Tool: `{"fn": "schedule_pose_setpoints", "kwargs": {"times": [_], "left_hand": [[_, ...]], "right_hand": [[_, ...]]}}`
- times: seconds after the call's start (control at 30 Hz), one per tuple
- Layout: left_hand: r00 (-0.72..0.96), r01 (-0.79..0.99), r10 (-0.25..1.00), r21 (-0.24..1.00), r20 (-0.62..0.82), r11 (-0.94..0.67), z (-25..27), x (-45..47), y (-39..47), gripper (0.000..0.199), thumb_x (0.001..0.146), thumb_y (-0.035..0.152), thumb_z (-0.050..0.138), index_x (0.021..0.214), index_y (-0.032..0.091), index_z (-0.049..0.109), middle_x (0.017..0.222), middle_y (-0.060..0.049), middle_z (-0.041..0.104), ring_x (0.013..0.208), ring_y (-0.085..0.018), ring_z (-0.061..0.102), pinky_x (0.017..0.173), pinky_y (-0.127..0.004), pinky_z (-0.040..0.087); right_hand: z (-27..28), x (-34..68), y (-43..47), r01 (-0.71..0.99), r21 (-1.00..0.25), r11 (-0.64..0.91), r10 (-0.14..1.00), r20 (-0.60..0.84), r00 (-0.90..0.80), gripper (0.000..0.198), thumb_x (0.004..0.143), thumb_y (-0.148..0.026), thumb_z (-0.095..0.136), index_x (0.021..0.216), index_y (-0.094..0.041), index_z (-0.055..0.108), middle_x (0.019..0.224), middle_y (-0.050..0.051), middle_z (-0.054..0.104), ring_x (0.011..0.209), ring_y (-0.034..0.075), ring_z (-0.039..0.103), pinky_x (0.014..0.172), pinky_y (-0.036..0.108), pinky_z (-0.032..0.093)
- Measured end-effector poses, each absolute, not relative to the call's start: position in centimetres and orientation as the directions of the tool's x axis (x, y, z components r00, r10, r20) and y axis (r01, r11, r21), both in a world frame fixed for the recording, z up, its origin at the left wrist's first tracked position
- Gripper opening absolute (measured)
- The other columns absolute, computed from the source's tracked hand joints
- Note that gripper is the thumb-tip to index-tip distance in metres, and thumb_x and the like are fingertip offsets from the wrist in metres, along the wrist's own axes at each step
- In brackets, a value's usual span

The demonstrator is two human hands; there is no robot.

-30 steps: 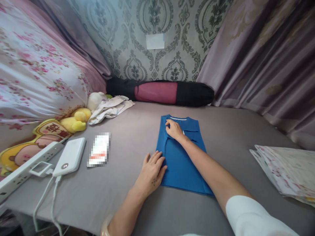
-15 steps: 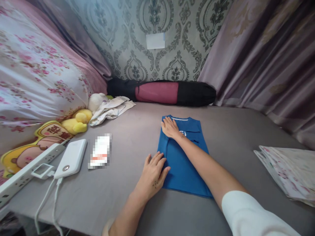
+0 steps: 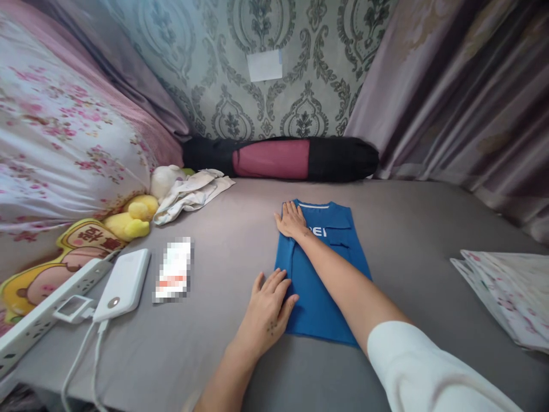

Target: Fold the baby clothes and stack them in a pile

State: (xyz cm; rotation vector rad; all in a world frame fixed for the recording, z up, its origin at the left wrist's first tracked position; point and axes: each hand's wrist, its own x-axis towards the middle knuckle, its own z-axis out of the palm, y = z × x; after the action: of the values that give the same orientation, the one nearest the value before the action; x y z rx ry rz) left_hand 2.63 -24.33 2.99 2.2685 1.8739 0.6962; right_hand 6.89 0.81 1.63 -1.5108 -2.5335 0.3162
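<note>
A blue T-shirt (image 3: 319, 280) lies on the grey sheet with its sides folded in, its neckline at the far end and white lettering on the chest. My right hand (image 3: 291, 220) rests flat on the shirt's far left corner, fingers stretched out and the forearm crossing over the cloth. Lower down, my left hand (image 3: 270, 303) touches the shirt's left edge with its fingers spread. Neither hand grips anything. The right forearm hides part of the shirt's middle and its lower right edge.
A white power bank (image 3: 122, 286) with cables lies by a power strip (image 3: 51, 306) on the left. Nearby are a blurred-out flat item (image 3: 174, 269), plush toys (image 3: 137, 214) and a crumpled cloth (image 3: 193, 191). A black-and-pink bag (image 3: 274, 159) lies along the wall; folded floral fabric (image 3: 510, 292) is at right.
My right hand has shifted slightly left on the shirt's top corner, showing more of the lettering. My left hand stays nearly in place. The camera view has shifted a little.
</note>
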Motion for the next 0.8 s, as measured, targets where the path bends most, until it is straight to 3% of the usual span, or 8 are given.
{"fn": "schedule_pose_setpoints", "kwargs": {"times": [0.2, 0.5, 0.8], "left_hand": [[0.123, 0.896, 0.956, 0.384, 0.266, -0.222, 3.1, 2.7, -24.3, 0.033, 0.099, 0.037, 0.040, 0.122, 0.020, 0.057, 0.134, -0.013, 0.059, 0.130, -0.027, 0.050, 0.109, -0.058, 0.037], [0.126, 0.897, 0.960, 0.385, 0.251, -0.219, 3.0, 2.6, -24.4, 0.034, 0.100, 0.036, 0.039, 0.123, 0.019, 0.055, 0.135, -0.014, 0.058, 0.133, -0.027, 0.047, 0.110, -0.058, 0.035], [0.121, 0.884, 0.959, 0.412, 0.256, -0.221, 2.6, 2.3, -24.3, 0.033, 0.099, 0.036, 0.039, 0.123, 0.020, 0.056, 0.135, -0.014, 0.058, 0.132, -0.025, 0.049, 0.111, -0.056, 0.032]], "right_hand": [[2.6, 7.3, 0.1, 0.847, -0.298, 0.441, 0.878, -0.055, -0.476, 0.067, 0.100, -0.043, 0.021, 0.150, 0.001, 0.025, 0.159, 0.018, 0.017, 0.148, 0.027, 0.011, 0.119, 0.041, 0.007], [1.4, 7.9, -2.4, 0.851, -0.260, 0.455, 0.887, 0.053, -0.458, 0.067, 0.098, -0.042, 0.026, 0.149, 0.003, 0.027, 0.158, 0.019, 0.020, 0.147, 0.028, 0.014, 0.119, 0.041, 0.008], [1.7, 8.2, -2.6, 0.835, -0.312, 0.453, 0.888, 0.069, -0.455, 0.062, 0.099, -0.038, 0.025, 0.148, 0.000, 0.031, 0.158, 0.018, 0.023, 0.147, 0.026, 0.016, 0.119, 0.040, 0.008]]}}
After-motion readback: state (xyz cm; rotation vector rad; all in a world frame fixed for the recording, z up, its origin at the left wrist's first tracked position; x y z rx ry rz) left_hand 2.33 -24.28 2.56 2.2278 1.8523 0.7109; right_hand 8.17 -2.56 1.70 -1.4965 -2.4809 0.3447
